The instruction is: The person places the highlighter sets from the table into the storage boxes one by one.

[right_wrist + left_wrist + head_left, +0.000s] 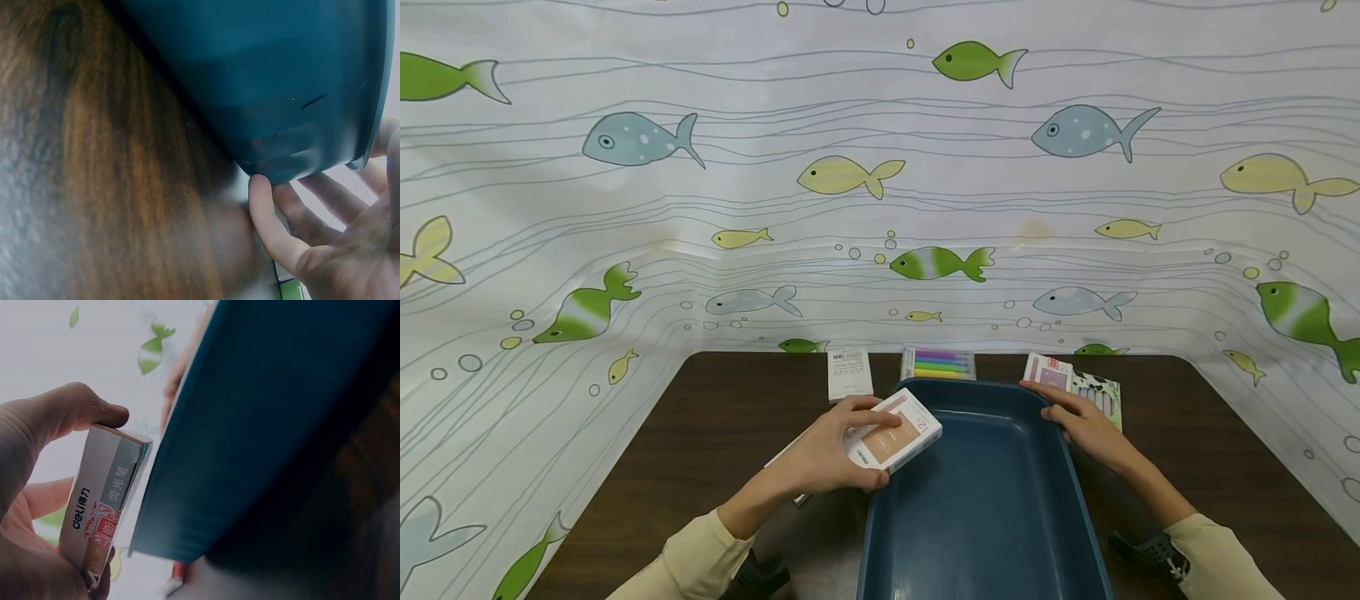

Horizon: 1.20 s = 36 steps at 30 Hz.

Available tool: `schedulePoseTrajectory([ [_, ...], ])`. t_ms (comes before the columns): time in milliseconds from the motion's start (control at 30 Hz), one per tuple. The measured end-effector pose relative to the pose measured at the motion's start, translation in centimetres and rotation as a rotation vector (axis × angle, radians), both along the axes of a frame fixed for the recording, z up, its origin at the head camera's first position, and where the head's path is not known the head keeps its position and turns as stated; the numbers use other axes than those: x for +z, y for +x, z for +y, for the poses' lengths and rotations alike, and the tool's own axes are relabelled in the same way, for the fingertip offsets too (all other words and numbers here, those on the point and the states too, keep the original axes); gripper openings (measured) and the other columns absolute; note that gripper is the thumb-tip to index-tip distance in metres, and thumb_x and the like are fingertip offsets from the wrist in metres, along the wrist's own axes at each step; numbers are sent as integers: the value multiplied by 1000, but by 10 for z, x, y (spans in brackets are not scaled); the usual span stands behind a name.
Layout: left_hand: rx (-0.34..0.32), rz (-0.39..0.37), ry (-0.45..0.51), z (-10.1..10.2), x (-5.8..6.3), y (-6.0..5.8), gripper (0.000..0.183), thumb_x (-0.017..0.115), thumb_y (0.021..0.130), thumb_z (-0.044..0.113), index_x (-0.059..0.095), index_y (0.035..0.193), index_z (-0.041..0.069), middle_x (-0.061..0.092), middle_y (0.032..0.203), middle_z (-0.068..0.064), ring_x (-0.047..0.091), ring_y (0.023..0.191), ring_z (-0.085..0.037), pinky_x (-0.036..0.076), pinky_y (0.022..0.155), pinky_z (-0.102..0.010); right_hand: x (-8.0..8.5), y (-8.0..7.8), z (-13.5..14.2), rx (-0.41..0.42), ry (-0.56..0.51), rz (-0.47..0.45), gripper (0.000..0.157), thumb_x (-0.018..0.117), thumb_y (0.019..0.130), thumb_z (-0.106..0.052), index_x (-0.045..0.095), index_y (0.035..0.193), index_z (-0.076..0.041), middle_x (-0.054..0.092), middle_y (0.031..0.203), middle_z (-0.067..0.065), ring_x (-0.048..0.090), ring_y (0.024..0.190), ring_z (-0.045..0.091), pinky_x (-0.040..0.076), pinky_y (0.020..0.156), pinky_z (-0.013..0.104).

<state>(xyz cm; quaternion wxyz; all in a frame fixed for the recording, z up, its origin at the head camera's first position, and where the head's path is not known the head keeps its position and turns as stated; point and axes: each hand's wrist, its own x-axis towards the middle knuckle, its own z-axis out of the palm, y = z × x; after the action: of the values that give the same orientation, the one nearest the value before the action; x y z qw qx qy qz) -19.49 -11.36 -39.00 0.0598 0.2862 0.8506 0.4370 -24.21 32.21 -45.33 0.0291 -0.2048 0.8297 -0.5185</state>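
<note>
My left hand (823,450) holds a white highlighter box (889,442) with an orange panel, fingers and thumb about its edges. The box is tilted over the left rim of a deep blue plastic tray (977,508). Its narrow side, with a red stamp, faces the left wrist view, where the box (100,494) is beside the tray's outer wall (206,462). At the tray's far right corner is my right hand (1090,427). In the right wrist view its extended fingers (272,225) touch the outer wall of the tray (275,106) low at the corner.
Behind the tray lie a white box (849,375) and a clear pack of coloured pens (938,364). A white-and-purple box (1048,370) and a cow-patterned pack (1099,393) are by my right hand. The dark wooden table (700,442) meets a fish-print backdrop (850,108).
</note>
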Motion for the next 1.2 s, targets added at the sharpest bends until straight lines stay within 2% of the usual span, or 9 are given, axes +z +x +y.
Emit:
schedulePoseTrajectory([
  [167,-62,-31,10,7,-4,7,63,89,73,32,69,133,29,42,147,0,48,114,-24,47,81,-35,1,0,0,-4,4,-5,45,41,111,-14,43,156,-12,44,149,23,58,100,33,45,59,37],
  [467,-159,-4,-32,21,-5,22,63,88,73,36,69,133,34,42,148,4,46,117,-21,45,85,-33,-1,0,2,-8,4,1,45,41,111,-14,43,156,-12,43,150,23,56,108,39,45,58,37],
  [633,-203,-28,-24,27,-6,31,63,88,74,34,68,133,36,41,148,6,42,122,-20,42,91,-34,0,-1,1,-9,19,-1,45,42,111,-16,45,156,-15,46,147,22,58,100,33,44,56,36],
  [700,-226,-30,-25,28,-6,34,62,88,74,34,68,133,36,40,149,6,41,124,-20,41,92,-34,1,-1,0,-10,19,-11,45,42,111,-17,45,156,-16,47,146,22,58,85,27,43,55,36],
  [767,-249,-32,-28,29,-7,37,61,87,76,35,68,134,37,39,150,6,40,125,-20,41,93,-33,2,-1,-1,-11,18,-17,45,43,111,-17,45,156,-16,47,146,22,57,80,24,43,54,36],
  [867,-281,-39,-33,30,-7,41,61,86,77,36,67,135,39,38,151,7,39,125,-19,42,92,-31,3,0,-1,-15,19,-27,45,43,111,-17,44,156,-17,47,146,22,56,75,27,42,53,36],
  [933,-294,-43,-28,31,-7,42,61,86,78,35,66,135,38,37,151,7,39,125,-19,42,92,-31,3,-1,-2,-17,22,-22,45,43,111,-17,44,156,-16,47,146,22,59,85,31,42,52,36],
  [1067,-306,-43,-8,34,-8,44,59,85,80,33,67,135,35,37,152,6,40,126,-19,42,94,-32,2,0,-2,-22,30,-17,45,43,111,-17,44,156,-16,49,145,22,59,91,36,43,52,36],
  [1200,-292,-21,16,37,-9,43,56,82,84,33,65,137,32,30,158,9,35,136,-24,38,102,-45,1,0,-1,-24,36,-16,45,42,111,-18,45,156,-18,47,147,22,58,98,38,43,52,36],
])
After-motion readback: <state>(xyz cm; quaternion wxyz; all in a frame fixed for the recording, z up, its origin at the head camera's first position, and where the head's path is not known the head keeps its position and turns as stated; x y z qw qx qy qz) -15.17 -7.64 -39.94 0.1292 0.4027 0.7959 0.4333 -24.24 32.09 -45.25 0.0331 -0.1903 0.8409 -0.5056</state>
